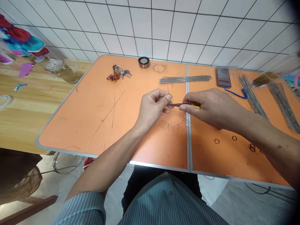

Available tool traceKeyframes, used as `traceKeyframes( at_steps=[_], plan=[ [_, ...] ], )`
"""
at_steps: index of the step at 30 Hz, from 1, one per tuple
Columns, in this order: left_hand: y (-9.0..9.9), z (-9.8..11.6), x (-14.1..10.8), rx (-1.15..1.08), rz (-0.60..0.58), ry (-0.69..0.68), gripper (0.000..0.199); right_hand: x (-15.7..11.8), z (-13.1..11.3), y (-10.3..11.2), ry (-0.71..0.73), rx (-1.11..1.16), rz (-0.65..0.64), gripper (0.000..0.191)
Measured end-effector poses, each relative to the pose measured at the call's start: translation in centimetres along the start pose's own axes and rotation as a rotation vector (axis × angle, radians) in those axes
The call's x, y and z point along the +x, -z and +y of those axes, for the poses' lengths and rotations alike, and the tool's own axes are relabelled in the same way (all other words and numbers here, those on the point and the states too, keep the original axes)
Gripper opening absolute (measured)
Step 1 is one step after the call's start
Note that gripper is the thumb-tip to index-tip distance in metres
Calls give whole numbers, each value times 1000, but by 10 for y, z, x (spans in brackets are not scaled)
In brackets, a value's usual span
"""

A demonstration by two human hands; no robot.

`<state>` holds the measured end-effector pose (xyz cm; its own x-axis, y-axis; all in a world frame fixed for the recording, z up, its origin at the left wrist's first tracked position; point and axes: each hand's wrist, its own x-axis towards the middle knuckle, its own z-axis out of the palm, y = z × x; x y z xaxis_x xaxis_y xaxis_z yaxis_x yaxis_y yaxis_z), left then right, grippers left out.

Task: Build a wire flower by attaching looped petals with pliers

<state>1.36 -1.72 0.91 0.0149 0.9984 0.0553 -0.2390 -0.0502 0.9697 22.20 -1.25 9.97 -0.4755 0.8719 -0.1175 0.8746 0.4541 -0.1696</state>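
Observation:
My left hand (154, 104) pinches a thin wire ring with looped petals (173, 125), which hangs flower-like just above the orange table. In my right hand (203, 101) is a pair of pliers (177, 105) with a bit of yellow handle showing. Their dark jaws meet the wire at my left fingertips; the exact grip there is too small to make out. Beyond my hands lies a bundle of straight wires (185, 79). A second looped wire ring (159, 67) rests near the wall.
Keys (122, 72) and a roll of tape (143, 62) lie at the back. A phone (223, 77), more wire bundles (254, 97) and a tilted jar (264, 78) are at right. Small dark rings (234, 138) lie front right; loose wires (105, 117) at left.

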Motion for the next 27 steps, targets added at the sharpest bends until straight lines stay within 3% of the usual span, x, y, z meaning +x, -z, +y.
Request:
traceKeyframes(
  at_steps=[13,18,22,25,27],
  plan=[
    [0,3,-1,-23,-2,-7,40,0,-3,-4,-41,46,-7,38],
    [0,2,-1,-4,-3,-6,34,1,4,-9,10,18,53,31],
    [2,2,1,-13,25,-6,29,-19,15,-4,-24,151,169,28],
    [4,3,3,-45,41,38,27,-47,34,-25,-180,146,242,27],
    [4,3,4,-64,24,86,26,-64,51,-56,-160,107,229,25]
  ],
)
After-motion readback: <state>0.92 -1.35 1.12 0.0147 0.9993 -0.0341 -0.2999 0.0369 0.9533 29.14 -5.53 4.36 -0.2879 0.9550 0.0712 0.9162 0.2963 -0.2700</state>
